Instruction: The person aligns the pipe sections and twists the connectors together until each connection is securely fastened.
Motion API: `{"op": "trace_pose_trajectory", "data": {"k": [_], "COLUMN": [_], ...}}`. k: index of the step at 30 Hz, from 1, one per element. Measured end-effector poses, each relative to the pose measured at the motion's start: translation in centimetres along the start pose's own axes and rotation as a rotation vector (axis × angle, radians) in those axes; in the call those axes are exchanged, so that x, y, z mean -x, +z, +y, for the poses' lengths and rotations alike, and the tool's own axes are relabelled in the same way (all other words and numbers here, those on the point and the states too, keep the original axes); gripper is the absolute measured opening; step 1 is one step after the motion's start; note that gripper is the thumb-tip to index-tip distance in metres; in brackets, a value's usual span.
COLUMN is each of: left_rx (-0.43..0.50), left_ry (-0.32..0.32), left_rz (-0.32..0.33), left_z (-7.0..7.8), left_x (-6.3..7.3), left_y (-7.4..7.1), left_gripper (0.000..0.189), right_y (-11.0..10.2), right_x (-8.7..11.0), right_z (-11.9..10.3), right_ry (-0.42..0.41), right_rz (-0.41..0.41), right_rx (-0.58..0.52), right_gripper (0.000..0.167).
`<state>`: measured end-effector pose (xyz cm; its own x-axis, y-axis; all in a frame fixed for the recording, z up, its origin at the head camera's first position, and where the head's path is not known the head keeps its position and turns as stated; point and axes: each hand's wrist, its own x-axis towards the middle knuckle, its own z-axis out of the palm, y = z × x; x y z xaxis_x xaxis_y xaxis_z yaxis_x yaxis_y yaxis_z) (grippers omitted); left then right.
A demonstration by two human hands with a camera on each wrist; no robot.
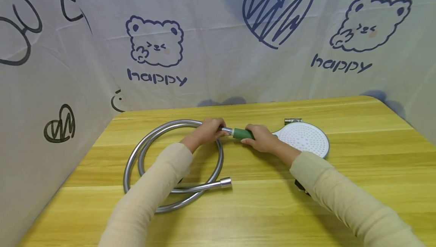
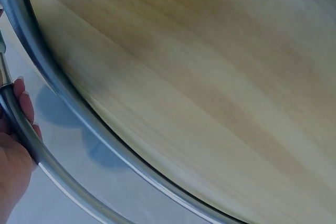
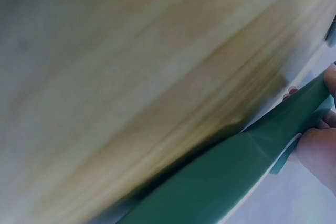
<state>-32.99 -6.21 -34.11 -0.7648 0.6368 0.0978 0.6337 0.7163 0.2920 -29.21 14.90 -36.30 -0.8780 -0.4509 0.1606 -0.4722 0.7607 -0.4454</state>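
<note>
My left hand (image 1: pixel 208 130) pinches one end of a silver metal shower hose (image 1: pixel 128 167), its chrome fitting (image 1: pixel 227 131) right at the foot of a green handle. That handle (image 1: pixel 240 134) belongs to a shower head (image 1: pixel 303 138) with a white, round, nozzled face, and my right hand (image 1: pixel 260 139) grips it. In the left wrist view the fingers (image 2: pixel 27 109) curl round the hose near its end. The right wrist view shows the green back of the shower head (image 3: pixel 210 182) and the thumb and fingers around its handle. The seam between hose and handle is partly hidden by the left fingers.
Loops of the hose lie on the wooden table (image 1: pixel 259 209), its other end, a chrome nut (image 1: pixel 226 182), pointing right. A small metal fitting (image 1: pixel 292 120) lies behind the shower head. White cloth (image 1: pixel 218 69) with drawings hangs along the table's back and left.
</note>
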Motion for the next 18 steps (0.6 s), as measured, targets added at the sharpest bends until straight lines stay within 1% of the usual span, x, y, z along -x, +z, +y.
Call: {"op": "trace_pose_trajectory", "data": {"k": [6,10,15,18], "left_rx": [-0.038,-0.022,0.000,0.003], "left_ry": [0.024,0.034,0.024,0.019], "left_rz": [0.021,0.023,0.026,0.012], "left_z": [0.04,0.14,0.34,0.33], "left_x": [0.13,0.22,0.26,0.17], "left_y": [-0.07,-0.15,-0.20,-0.16], "left_gripper": [0.023,0.023,0.023,0.025], "right_y": [0.01,0.02,-0.08,-0.07], "right_x": [0.04,-0.02,-0.01,-0.01], "right_z": [-0.05,-0.02,-0.06,-0.03], "right_ry": [-0.014,-0.021,-0.025,-0.032], "right_rz": [0.006,0.015,0.029,0.034], "right_rx": [0.003,0.004,0.005,0.009], "right_gripper": [0.032,0.032,0.031,0.031]}}
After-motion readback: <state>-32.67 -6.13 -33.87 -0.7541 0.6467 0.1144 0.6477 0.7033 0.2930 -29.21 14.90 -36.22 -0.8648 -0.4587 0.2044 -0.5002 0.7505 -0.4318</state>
